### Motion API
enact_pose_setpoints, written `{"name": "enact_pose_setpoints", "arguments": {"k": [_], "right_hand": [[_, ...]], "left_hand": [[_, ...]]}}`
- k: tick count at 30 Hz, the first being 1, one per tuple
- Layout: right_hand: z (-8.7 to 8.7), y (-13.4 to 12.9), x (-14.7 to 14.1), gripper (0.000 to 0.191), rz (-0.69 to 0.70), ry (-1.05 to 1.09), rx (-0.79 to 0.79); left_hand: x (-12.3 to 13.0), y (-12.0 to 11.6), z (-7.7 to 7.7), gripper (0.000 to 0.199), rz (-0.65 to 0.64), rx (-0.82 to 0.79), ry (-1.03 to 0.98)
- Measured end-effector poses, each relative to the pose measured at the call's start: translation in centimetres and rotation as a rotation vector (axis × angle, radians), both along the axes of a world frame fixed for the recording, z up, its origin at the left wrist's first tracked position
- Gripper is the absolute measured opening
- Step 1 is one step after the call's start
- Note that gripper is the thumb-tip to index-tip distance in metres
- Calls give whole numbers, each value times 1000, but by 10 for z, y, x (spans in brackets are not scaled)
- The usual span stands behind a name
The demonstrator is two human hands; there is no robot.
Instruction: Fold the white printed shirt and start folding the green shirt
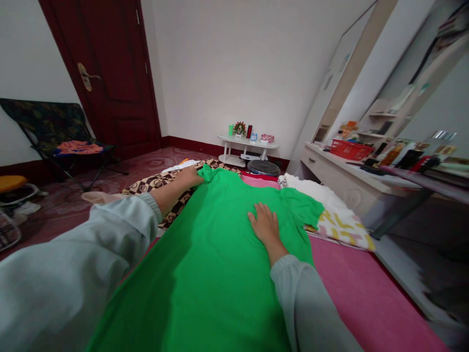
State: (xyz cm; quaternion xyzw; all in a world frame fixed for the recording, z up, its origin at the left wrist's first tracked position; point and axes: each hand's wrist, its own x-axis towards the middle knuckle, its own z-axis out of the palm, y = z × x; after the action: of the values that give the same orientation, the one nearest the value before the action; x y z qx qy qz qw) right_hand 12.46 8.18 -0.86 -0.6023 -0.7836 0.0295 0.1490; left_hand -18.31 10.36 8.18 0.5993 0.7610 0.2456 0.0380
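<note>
A green T-shirt point(216, 234) lies spread out on a pink-covered surface, its neckline toward the far end. My left hand point(191, 176) is at the shirt's far left sleeve, fingers closed on the bunched fabric; the fingertips are partly hidden. On the chest area, toward the right, my right hand point(266, 225) rests flat with its fingers spread. The right sleeve point(306, 204) lies out to the side, over a white garment with yellow lettering point(339, 215). Under my left forearm is a brown checked cloth point(179, 208).
Pink bedding point(366, 288) extends to the right. A dresser point(330, 168) with a red basket point(351, 149) and bottles stands along that side. Beyond the far end is a low white table point(242, 140). A folding chair point(44, 124) and a dark red door point(110, 73) are at left.
</note>
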Motion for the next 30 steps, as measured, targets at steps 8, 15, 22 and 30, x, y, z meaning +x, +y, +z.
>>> {"name": "enact_pose_setpoints", "arguments": {"k": [8, 15, 22, 30], "right_hand": [[-1, 1, 1, 55, 10, 51, -7], [-6, 11, 11, 50, 19, 222, 55], [-5, 13, 16, 55, 29, 434, 81], [8, -7, -1, 72, 187, 153, 196]], "left_hand": [[71, 16, 30, 25, -19, 185, -62], [140, -27, -12, 65, -530, -111, -253], [79, -125, -34, 51, -429, -316, -18], [34, -233, -2, 24, -592, -717, -187]]}}
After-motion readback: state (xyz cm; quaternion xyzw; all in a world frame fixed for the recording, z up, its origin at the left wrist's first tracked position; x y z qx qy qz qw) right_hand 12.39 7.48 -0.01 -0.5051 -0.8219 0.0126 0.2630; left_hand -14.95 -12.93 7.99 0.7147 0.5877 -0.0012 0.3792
